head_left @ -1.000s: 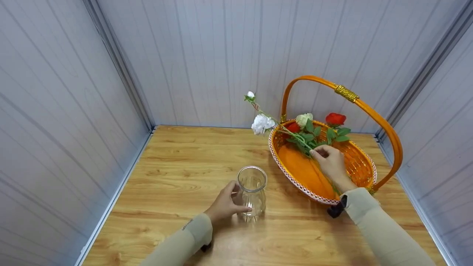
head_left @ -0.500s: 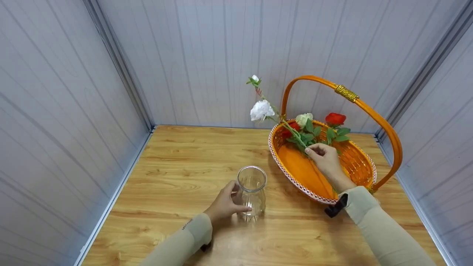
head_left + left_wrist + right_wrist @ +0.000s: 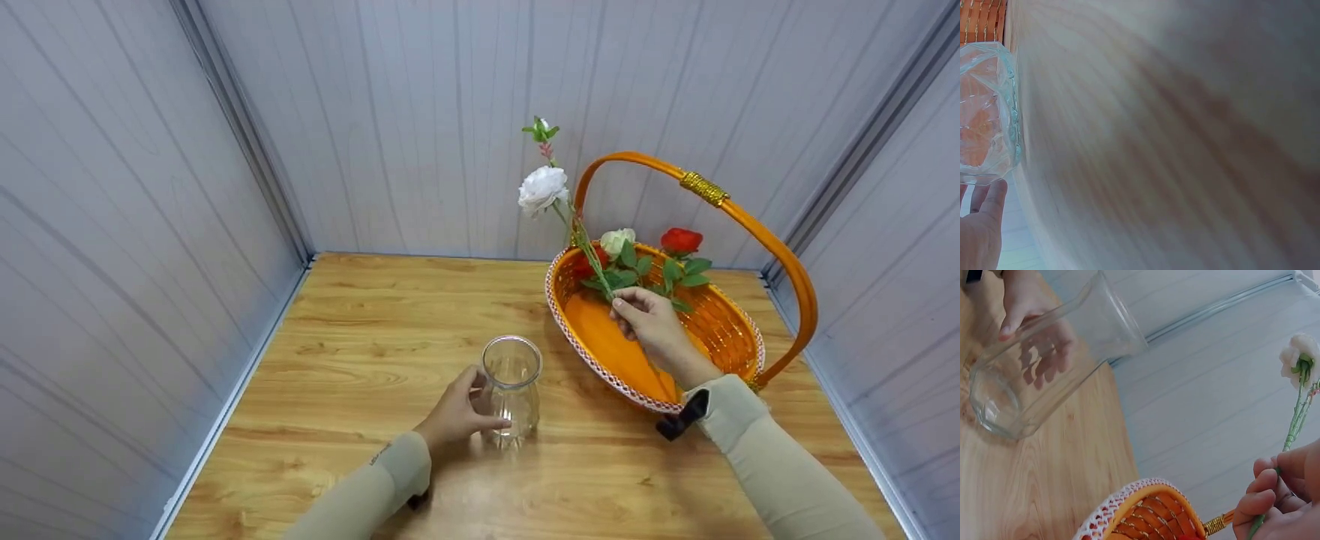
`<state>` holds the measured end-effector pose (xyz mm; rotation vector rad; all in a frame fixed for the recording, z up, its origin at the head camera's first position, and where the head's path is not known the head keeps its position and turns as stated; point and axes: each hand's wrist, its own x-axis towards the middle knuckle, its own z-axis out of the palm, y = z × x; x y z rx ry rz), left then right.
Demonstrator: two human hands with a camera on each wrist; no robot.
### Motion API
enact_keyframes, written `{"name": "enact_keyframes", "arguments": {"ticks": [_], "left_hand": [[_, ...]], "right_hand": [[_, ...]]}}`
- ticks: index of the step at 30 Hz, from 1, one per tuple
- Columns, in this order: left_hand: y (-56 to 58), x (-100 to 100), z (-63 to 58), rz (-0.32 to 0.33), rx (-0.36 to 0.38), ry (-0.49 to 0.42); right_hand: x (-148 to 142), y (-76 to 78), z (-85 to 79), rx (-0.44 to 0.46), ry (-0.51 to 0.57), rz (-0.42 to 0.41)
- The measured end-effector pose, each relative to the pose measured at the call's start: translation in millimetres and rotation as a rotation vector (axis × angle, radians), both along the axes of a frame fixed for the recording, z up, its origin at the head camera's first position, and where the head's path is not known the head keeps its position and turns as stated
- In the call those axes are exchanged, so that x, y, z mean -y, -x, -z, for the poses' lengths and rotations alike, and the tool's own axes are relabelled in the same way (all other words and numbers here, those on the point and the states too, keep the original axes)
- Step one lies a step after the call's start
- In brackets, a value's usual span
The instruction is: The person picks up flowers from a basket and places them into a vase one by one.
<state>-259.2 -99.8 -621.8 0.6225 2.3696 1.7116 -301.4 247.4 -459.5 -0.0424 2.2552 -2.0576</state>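
Note:
A clear glass vase [image 3: 521, 401] stands upright on the wooden table. My left hand [image 3: 456, 411] holds its left side, thumb in front and fingers behind, as the right wrist view shows through the glass [image 3: 1086, 337]. My right hand [image 3: 652, 326] pinches the green stem of a white flower [image 3: 543, 189] between thumb and fingers, over the basket. The bloom and a small bud [image 3: 541, 130] point up and to the left, above the basket's far rim. Below the fingers, the stem's lower part runs down toward the wrist.
An orange woven basket [image 3: 592, 364] with a tall arched handle [image 3: 780, 262] sits at the right. Inside lie a red rose [image 3: 681, 241], a pale rose [image 3: 617, 244] and another red bloom [image 3: 589, 264] with green leaves. Grey panel walls [image 3: 405, 135] enclose the table [image 3: 360, 337].
My right hand has shifted slightly left, and the white flower has swung upward to stand more upright. My left hand and the vase have stayed in place.

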Motion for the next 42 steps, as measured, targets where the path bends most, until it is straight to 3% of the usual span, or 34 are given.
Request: {"name": "enact_keyframes", "arguments": {"ticks": [9, 16, 26, 36, 42], "left_hand": [[-1.0, 1, -2.5, -0.002, 0.033, 0.005], [-1.0, 0, -3.1, -0.008, 0.041, 0.010], [-0.5, 0, -0.9, -0.004, 0.043, 0.000], [-0.5, 1, -1.9, 0.005, 0.017, 0.034], [-0.1, 1, -1.4, 0.014, 0.010, 0.031]], "right_hand": [[6, -1.0, -2.1, 0.068, 0.187, -0.110], [11, -4.4, -3.4, 0.122, 0.283, -0.146], [13, -6.6, 2.5, 0.157, 0.301, -0.152], [20, -7.3, 9.4, 0.079, 0.298, -0.259], [26, -7.3, 14.7, 0.069, 0.301, -0.276]]}}
